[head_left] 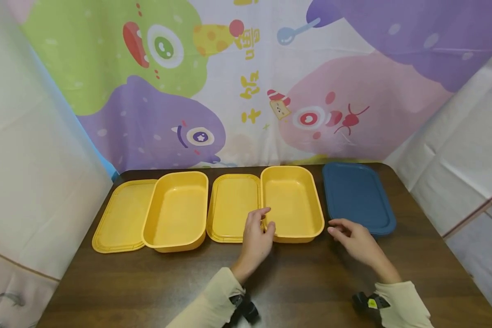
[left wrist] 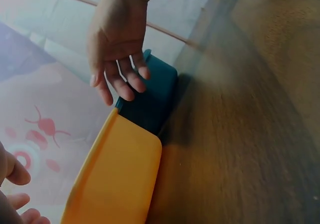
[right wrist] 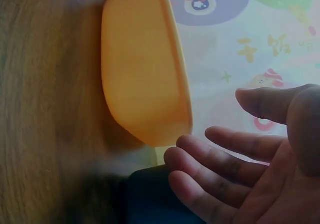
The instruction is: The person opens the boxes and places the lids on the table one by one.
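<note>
My left hand [head_left: 256, 239] is at the left front corner of the right-hand yellow container [head_left: 293, 205], which stands uncovered with nothing inside. Its fingers are loosely bent; whether they touch the rim I cannot tell. In the left wrist view, part of this left hand [left wrist: 17, 194] shows at the lower left. My right hand [head_left: 356, 243] hovers between that container and the blue container [head_left: 358, 198], which has a blue lid on. Seen from the right wrist, the right hand's fingers [right wrist: 220, 174] are spread and relaxed, holding nothing.
A yellow lid [head_left: 233, 207] lies flat left of the right-hand yellow container. Farther left stand another uncovered yellow container [head_left: 176, 212] and a second yellow lid [head_left: 125, 216], partly overlapped by it. All are on a dark wooden table [head_left: 311, 282] before a cartoon curtain [head_left: 254, 91].
</note>
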Demonstrator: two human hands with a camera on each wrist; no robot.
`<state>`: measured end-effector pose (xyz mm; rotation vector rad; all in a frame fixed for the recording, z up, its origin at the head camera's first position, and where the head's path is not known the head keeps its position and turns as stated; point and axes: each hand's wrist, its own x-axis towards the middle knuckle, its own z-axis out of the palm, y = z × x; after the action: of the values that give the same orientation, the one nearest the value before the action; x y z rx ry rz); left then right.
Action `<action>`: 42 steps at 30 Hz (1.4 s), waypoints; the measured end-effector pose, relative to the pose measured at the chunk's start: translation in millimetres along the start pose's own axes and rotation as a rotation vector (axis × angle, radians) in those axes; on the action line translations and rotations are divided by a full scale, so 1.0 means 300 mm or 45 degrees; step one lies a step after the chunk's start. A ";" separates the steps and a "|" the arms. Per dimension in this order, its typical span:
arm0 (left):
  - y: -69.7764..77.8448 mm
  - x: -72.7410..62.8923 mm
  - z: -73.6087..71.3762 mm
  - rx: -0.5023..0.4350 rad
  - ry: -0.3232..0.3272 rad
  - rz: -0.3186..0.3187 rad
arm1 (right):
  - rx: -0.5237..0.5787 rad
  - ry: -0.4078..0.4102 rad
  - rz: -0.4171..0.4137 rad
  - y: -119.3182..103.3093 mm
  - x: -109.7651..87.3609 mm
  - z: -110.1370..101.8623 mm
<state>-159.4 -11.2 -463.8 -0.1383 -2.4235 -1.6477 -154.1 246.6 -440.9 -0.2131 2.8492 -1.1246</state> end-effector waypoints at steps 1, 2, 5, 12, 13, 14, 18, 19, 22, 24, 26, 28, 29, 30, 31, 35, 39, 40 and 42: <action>0.003 0.001 0.001 -0.006 -0.008 0.012 | 0.000 0.007 -0.006 0.000 -0.001 -0.002; 0.005 0.002 0.003 -0.008 -0.014 0.023 | -0.001 0.017 -0.004 -0.001 -0.002 -0.005; 0.011 0.005 0.011 -0.017 -0.028 0.045 | -0.015 0.042 -0.015 -0.004 -0.005 -0.016; 0.043 0.024 0.038 -0.052 -0.069 0.045 | -0.043 0.090 -0.031 -0.012 -0.008 -0.049; 0.048 0.027 0.042 -0.054 -0.078 0.043 | -0.049 0.096 -0.032 -0.013 -0.008 -0.053; 0.054 0.029 0.045 -0.057 -0.088 0.039 | -0.052 0.100 -0.032 -0.014 -0.008 -0.057; 0.075 0.036 0.062 -0.048 -0.125 0.035 | -0.086 0.131 -0.038 -0.017 -0.005 -0.075; 0.079 0.037 0.067 -0.042 -0.132 0.037 | -0.095 0.141 -0.040 -0.017 -0.004 -0.079; 0.091 0.040 0.082 -0.029 -0.155 0.046 | -0.122 0.169 -0.057 -0.017 -0.001 -0.093; 0.098 0.041 0.091 -0.024 -0.173 0.051 | -0.131 0.179 -0.064 -0.016 -0.001 -0.100; 0.106 0.041 0.100 -0.018 -0.196 0.055 | -0.138 0.189 -0.066 -0.013 -0.001 -0.106; 0.114 0.042 0.109 -0.006 -0.215 0.060 | -0.145 0.212 -0.068 -0.009 -0.001 -0.111; 0.118 0.043 0.114 0.002 -0.221 0.064 | -0.148 0.226 -0.072 -0.006 0.000 -0.114; 0.121 0.044 0.119 0.009 -0.227 0.067 | -0.150 0.240 -0.074 -0.004 0.000 -0.117; 0.125 0.045 0.125 0.017 -0.233 0.068 | -0.151 0.245 -0.072 -0.001 0.000 -0.120; 0.138 0.047 0.149 0.042 -0.254 0.057 | -0.149 0.249 -0.062 0.009 -0.001 -0.135; 0.148 0.044 0.175 0.074 -0.274 0.064 | -0.158 0.282 -0.061 0.023 -0.005 -0.150; 0.151 0.043 0.181 0.084 -0.278 0.069 | -0.159 0.298 -0.063 0.026 -0.007 -0.154; 0.158 0.041 0.193 0.099 -0.290 0.078 | -0.155 0.320 -0.067 0.035 -0.009 -0.161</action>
<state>-169.1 59.5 -438.6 -0.4045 -2.6140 -1.5862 -158.1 287.2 -412.7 -0.1645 3.1550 -1.0571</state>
